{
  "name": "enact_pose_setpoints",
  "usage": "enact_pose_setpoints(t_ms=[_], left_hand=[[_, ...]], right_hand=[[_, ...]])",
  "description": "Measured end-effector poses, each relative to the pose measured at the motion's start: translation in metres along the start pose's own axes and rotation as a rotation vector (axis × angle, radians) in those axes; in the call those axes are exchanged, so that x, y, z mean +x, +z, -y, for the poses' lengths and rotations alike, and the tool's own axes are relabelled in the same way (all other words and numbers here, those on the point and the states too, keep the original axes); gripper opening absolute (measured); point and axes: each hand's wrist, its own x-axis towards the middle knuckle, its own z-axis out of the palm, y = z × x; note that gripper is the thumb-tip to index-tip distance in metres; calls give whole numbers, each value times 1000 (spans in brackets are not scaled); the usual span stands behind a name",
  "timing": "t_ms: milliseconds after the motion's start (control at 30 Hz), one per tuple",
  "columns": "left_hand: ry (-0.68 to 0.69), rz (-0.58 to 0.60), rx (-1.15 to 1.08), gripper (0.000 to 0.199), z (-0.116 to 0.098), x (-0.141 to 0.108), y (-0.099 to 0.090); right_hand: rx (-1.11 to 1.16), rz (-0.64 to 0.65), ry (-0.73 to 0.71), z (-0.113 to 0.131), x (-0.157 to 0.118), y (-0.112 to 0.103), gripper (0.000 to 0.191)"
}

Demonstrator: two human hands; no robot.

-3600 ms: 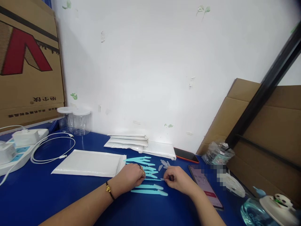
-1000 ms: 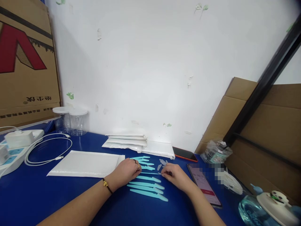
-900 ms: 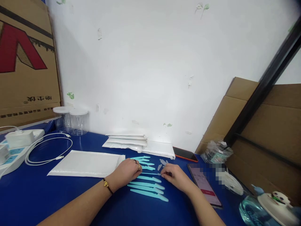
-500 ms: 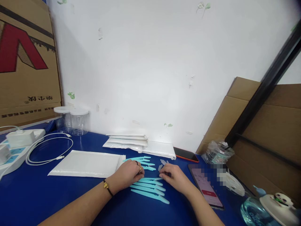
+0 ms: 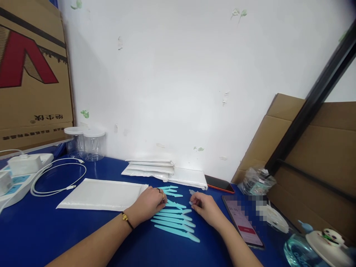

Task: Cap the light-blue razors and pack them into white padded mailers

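Note:
My left hand is closed, its fingertips pinching the handle end of a turquoise eyebrow razor. Below that one, several more eyebrow razors lie in a slanted row on the blue table. A few others rest just beyond my left fingers. My right hand is closed in a pinch on a small translucent blade cap, which is mostly covered by the fingertips. Further loose translucent caps lie right beside those fingers.
Left of the razors lies a white padded envelope; more envelopes are stacked by the wall. A phone sits right of my right arm, another phone behind. Clear jars, a power strip and a teal-tinted bottle stand around.
My left hand has shifted slightly left and up, and one razor now sits apart from the far group, nearer the row. My right fingers have closed in around a cap.

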Motion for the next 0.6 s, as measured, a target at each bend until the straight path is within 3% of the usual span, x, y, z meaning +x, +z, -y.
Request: enact_pose_setpoints(t_ms=[100, 367, 600], left_hand=[[3, -4, -50, 15, 0, -1, 3], [76, 11, -215, 20, 6, -1, 12], [-12, 3, -214, 21, -2, 2, 14]], right_hand=[[90, 25, 11, 0, -4, -4, 18], [56, 47, -7, 0, -7, -9, 25], [60, 17, -13, -1, -5, -8, 22]])
